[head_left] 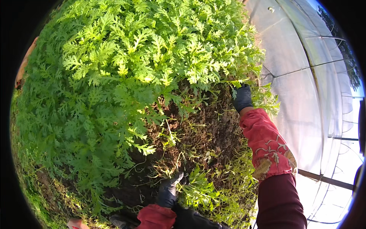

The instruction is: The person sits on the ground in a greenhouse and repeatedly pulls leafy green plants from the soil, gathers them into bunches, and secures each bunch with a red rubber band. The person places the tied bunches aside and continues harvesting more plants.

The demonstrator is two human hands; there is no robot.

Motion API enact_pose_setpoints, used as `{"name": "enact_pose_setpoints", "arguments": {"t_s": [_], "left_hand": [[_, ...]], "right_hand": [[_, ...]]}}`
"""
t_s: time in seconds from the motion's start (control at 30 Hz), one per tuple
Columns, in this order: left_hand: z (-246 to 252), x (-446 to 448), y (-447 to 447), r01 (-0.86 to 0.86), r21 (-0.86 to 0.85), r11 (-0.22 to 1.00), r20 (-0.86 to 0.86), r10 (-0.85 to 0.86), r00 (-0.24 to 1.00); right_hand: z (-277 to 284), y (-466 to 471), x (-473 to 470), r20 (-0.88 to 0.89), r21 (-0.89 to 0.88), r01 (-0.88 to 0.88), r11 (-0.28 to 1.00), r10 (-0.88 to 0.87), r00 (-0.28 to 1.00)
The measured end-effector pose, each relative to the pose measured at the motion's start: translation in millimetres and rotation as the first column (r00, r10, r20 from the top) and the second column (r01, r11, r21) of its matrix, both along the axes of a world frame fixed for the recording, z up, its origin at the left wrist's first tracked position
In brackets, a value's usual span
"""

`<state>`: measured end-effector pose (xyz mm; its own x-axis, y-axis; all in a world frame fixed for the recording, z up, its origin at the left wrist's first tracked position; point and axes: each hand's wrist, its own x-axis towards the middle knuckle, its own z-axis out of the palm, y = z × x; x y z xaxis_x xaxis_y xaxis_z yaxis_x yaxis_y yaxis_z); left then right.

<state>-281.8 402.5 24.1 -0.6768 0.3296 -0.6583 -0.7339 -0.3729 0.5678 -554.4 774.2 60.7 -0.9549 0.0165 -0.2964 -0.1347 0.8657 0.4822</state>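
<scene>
My left hand (168,190), in a black glove, grips a bunch of chrysanthemum greens (198,189) low in the picture. Its leaves fan out to the right, while pale roots or stem ends (165,169) show above the glove. My right hand (242,98), also black-gloved, reaches to the right edge of the standing chrysanthemum greens (160,54). Leaves cover its fingertips, so whether it holds a stem cannot be made out. Between the hands lies brown soil (207,128) with loose stems and torn leaves on it.
A translucent plastic-film greenhouse wall (297,94) with thin ribs rises close on the right. Dense greens fill the left and far side. Trampled plant scraps (237,189) cover the ground at lower right. A shoe (121,221) shows at the bottom.
</scene>
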Motion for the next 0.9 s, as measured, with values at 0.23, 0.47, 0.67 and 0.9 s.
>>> {"name": "enact_pose_setpoints", "arguments": {"t_s": [0.23, 0.47, 0.67, 0.9], "left_hand": [[29, -14, 11, 0.182, -0.239, 0.954, -0.043, -0.197, 0.979], [31, -9, -10, 0.218, -0.376, 0.901, 0.007, -0.232, 0.973], [31, -5, 1, 0.244, -0.232, 0.942, -0.043, -0.26, 0.965], [42, -17, -3, 0.051, -0.122, 0.991, 0.228, -0.022, 0.973]], "right_hand": [[-59, 103, -12, -0.332, -0.259, 0.251, 0.933, -0.33, 0.884], [30, -27, 29, 0.046, -0.305, -0.122, 0.944, 0.143, 0.989], [-16, -12, 70, 0.063, -0.134, -0.096, 0.986, 0.106, 0.992], [5, -43, 151, 0.215, -0.351, -0.083, 0.933, 0.166, 0.962]]}}
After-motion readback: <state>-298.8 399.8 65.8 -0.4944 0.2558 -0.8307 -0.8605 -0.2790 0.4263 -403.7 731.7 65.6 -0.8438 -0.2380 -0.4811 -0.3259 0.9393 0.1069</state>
